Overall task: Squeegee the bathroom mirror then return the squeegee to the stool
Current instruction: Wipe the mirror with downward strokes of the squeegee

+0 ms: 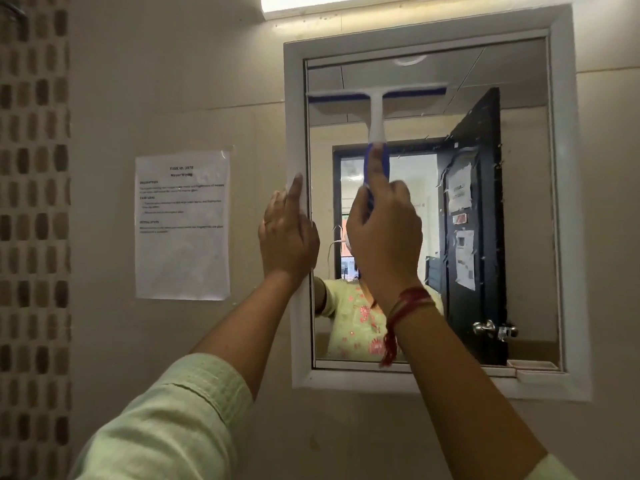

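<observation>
Nearest the camera, both forearms reach up from pale green sleeves. The right hand (382, 233) is closed round the blue lower handle of the squeegee (376, 109), forefinger laid up along the shaft; a red thread band sits at that wrist. The left hand (287, 233) holds nothing: it rests flat, fingers extended, against the left side of the frame (296, 133), apparently steadying.

Beyond the hands, the squeegee stands upright against the mirror (519, 81), white neck above blue handle, its blade level and crosswise on the upper left part of the glass, a short way below the top edge. The blade is motion-blurred.

Judgement: the wiping stage is in hand, at or near the top of a pass. How much glass is already cleared cannot be told. The return remains undone; the stool is not in view.

A printed notice (182, 225) is taped to the wall left of the frame.
</observation>
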`<action>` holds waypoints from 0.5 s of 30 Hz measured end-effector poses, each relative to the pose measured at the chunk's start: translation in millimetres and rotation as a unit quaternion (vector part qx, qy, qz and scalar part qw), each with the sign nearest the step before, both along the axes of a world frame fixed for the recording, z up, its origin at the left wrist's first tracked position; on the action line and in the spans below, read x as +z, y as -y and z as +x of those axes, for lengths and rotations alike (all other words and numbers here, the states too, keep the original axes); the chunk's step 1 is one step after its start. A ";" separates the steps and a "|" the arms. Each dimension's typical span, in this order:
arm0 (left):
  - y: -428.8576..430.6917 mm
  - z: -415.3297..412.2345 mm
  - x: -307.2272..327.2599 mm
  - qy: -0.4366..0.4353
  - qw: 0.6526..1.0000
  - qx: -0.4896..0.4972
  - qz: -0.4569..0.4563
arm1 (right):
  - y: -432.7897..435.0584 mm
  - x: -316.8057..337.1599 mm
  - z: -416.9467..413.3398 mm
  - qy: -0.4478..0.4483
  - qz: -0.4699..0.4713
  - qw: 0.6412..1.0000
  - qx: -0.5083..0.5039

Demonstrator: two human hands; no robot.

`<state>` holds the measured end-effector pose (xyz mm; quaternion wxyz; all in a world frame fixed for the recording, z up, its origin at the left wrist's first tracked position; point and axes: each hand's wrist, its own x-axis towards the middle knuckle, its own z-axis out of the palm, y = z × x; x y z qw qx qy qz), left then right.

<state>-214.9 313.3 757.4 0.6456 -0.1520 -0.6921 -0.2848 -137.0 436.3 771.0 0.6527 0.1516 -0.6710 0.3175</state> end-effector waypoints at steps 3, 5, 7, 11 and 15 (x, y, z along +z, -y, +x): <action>-1.3 1.1 -0.6 -0.001 1.000 0.002 -0.003 | 0.3 -5.9 0.0 -0.004 0.009 1.000 0.013; -1.3 1.8 -0.4 -0.001 1.000 0.007 0.000 | 1.5 10.0 2.2 -0.025 0.003 1.000 0.018; -2.0 2.3 0.0 -0.005 1.000 0.014 0.003 | 2.6 25.2 4.5 -0.032 -0.001 0.999 0.024; -1.8 2.0 -0.2 -0.009 1.000 0.010 -0.003 | 2.8 11.7 2.0 -0.016 0.006 1.000 0.020; -1.6 1.1 0.3 -0.008 1.000 0.010 -0.009 | 0.2 -25.0 1.5 0.012 0.024 0.999 0.028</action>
